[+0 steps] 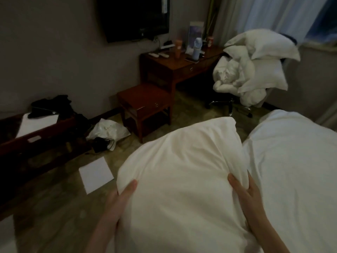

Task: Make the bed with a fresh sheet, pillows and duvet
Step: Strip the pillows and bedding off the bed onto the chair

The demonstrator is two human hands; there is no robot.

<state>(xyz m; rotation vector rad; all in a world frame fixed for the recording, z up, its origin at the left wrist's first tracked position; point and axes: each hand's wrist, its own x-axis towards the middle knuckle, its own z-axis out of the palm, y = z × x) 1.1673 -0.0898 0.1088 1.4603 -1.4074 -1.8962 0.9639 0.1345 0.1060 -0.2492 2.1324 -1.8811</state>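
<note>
Holding the scene together is a white pillow, gripped at both sides in front of the person and raised over the carpeted floor, its far corner pointing toward the desk. Far left of the pillow, a low dark bench along the wall carries a white sheet of paper and a heap of black clothing. Nearer the pillow, still on its left, a white plastic bag lies on the floor beside a tangle of black cable, and a white square of paper lies on the carpet just left of the pillow's near corner. The left hand clasps the pillow's left edge, thumb on top of the fabric, the other fingers hidden behind it. Beyond the pillow stand a small wooden stool and a wooden desk with bottles and remotes on top, under a dark wall-mounted television. The right hand pinches a fold of the pillow's right edge between thumb and fingers. Right of the pillow lies the bed, covered in white sheet, touching the pillow's right side. Beyond the bed, right of the desk, a swivel chair is heaped with white bedding, in front of pale curtains.
</note>
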